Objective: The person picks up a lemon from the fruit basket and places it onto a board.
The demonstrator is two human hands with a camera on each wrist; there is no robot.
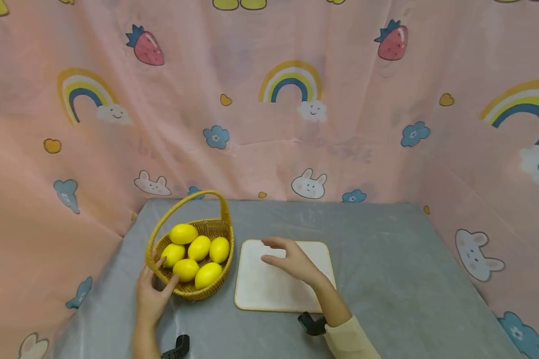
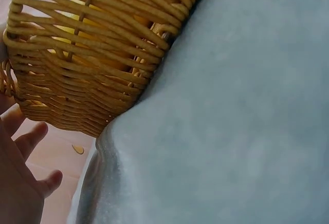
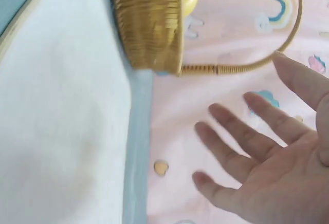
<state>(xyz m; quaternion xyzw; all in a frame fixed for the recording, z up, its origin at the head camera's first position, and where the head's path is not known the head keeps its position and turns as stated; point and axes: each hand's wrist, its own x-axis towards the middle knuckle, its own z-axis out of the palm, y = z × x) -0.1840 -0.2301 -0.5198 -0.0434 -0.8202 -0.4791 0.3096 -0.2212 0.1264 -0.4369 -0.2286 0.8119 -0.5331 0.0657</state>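
Yellow lemons (image 1: 199, 248) and a golden-brown woven basket (image 1: 196, 295) at half past seven; yellow-edged white board (image 1: 260, 289) at six — grey tabletop (image 1: 386, 264), pink rainbow-print curtain (image 1: 350, 99) at twelve.

- A grey counter (image 1: 382, 264) is carrying two things.
- A yellow wicker basket (image 1: 199, 294) is standing on its left part.
- A white board (image 1: 276, 286) with rounded corners is lying flat just right of the basket.
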